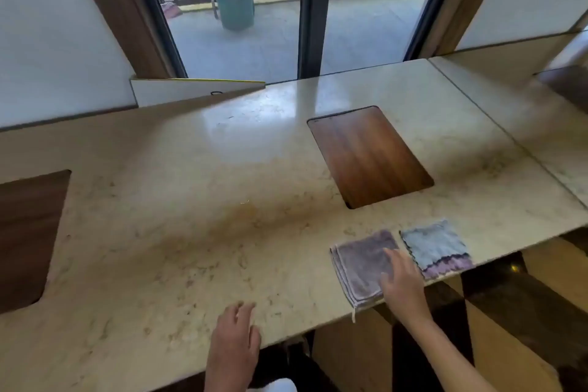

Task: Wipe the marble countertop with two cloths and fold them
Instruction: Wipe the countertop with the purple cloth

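Note:
Two folded cloths lie side by side near the front right edge of the beige marble countertop (197,232). The purple cloth (359,261) is on the left, the light blue cloth (434,243) with a purple zigzag hem on the right. My right hand (402,283) rests flat on the right part of the purple cloth, fingers spread, between the two cloths. My left hand (237,334) lies at the counter's front edge, left of the cloths, fingers apart and holding nothing.
A wooden inset panel (369,156) sits in the counter behind the cloths; another dark wooden cutout (28,232) is at the far left. A white board (191,91) leans at the back. Glass doors stand beyond the counter, and the mirrored wall is at right.

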### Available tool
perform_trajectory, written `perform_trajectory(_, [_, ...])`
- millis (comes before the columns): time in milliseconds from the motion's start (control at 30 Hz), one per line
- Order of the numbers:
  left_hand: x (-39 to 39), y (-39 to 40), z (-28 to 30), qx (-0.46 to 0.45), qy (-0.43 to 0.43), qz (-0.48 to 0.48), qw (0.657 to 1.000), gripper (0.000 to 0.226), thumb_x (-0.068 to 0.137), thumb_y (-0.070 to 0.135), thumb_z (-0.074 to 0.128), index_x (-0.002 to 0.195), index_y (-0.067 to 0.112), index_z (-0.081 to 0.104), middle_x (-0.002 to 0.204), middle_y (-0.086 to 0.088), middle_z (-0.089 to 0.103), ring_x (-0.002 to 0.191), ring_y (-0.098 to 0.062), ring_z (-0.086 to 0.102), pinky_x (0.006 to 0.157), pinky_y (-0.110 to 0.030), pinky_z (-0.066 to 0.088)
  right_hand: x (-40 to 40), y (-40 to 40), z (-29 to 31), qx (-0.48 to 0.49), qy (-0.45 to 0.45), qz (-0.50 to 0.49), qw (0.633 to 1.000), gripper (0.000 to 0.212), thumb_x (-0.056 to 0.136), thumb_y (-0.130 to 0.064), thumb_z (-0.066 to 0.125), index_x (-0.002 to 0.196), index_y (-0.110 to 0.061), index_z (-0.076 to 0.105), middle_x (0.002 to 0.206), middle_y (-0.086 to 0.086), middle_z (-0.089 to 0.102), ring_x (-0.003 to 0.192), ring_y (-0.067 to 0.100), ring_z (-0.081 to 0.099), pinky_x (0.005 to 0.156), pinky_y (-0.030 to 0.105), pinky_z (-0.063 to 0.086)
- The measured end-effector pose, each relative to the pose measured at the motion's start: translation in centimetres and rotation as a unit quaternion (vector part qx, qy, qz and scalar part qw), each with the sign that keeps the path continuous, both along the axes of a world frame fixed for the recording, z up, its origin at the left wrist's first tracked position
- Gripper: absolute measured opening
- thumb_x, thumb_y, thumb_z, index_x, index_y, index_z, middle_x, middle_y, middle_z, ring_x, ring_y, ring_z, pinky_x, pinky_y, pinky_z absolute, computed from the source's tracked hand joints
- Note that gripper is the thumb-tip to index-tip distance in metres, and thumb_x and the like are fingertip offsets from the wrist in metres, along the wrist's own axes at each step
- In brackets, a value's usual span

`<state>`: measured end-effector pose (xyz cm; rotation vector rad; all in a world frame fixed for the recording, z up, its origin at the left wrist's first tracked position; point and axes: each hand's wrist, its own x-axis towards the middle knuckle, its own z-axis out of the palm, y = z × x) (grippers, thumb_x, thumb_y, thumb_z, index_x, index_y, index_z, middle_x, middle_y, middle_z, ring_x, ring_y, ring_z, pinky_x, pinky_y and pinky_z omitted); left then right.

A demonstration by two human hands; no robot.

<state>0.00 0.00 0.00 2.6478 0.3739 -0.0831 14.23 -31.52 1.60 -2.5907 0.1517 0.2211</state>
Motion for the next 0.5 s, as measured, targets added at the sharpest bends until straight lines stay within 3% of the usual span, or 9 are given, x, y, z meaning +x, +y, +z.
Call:
perform_trajectory(133, [3.6, -0.8, -0.3, 0.052, 0.008, -0.091, 0.994, 0.062, 0.075, 0.025, 0.080, 0.133, 0.021, 0.059, 0.143, -0.014, 0.050, 0.114, -0.033, 0.063, 0.086, -0.045, 0.056, 2.6, 0.8, -0.8, -0.094, 0.035, 0.060, 0.993, 0.068, 0.096, -0.035, 0.060, 0.157, -0.028, 0.029, 0.167, 0.018, 0.017, 0.153, 0.040, 0.018, 0.121, 0.058, 0.026])
perform_trajectory(233, [5.4, -1.4, -1.5, 0.110, 0.024, -0.144, 0.983, 0.060, 0.088, 0.041, 0.056, 0.146, 0.026, 0.046, 0.158, -0.014, 0.036, 0.144, -0.033, 0.036, 0.113, -0.049, 0.031, 3.2, 1.5, -1.7, -0.144, 0.070, 0.078, 0.984, 0.073, 0.095, -0.070, 0.027, 0.159, -0.041, 0.007, 0.170, 0.017, -0.001, 0.156, 0.039, 0.003, 0.123, 0.056, 0.009])
perform_trajectory(300, [6.4, -1.8, -2.2, 0.144, 0.034, -0.159, 0.976, 0.063, 0.090, 0.046, 0.042, 0.151, 0.027, 0.040, 0.162, -0.013, 0.031, 0.149, -0.030, 0.023, 0.116, -0.045, 0.013, 3.2, 2.2, -2.0, -0.175, 0.073, 0.095, 0.977, 0.084, 0.084, -0.082, 0.004, 0.159, -0.044, 0.004, 0.169, 0.019, -0.004, 0.154, 0.043, 0.001, 0.122, 0.058, 0.005])
perform_trajectory(400, [6.7, -2.0, -3.3, 0.153, 0.062, -0.159, 0.973, 0.065, 0.094, 0.049, 0.036, 0.155, 0.027, 0.033, 0.166, -0.012, 0.023, 0.153, -0.028, 0.014, 0.117, -0.047, 0.011, 2.9, 2.8, -2.8, -0.195, 0.083, 0.106, 0.972, 0.092, 0.081, -0.089, -0.005, 0.159, -0.043, 0.011, 0.168, 0.023, 0.001, 0.152, 0.046, 0.005, 0.117, 0.059, 0.002])
perform_trajectory(500, [6.3, -2.0, -3.8, 0.146, 0.083, -0.154, 0.974, 0.066, 0.096, 0.052, 0.032, 0.158, 0.029, 0.025, 0.168, -0.010, 0.015, 0.155, -0.028, 0.010, 0.118, -0.050, 0.013, 2.2, 4.1, -3.1, -0.203, 0.080, 0.103, 0.971, 0.089, 0.087, -0.084, 0.013, 0.157, -0.032, 0.031, 0.163, 0.028, 0.022, 0.145, 0.049, 0.024, 0.110, 0.063, 0.022])
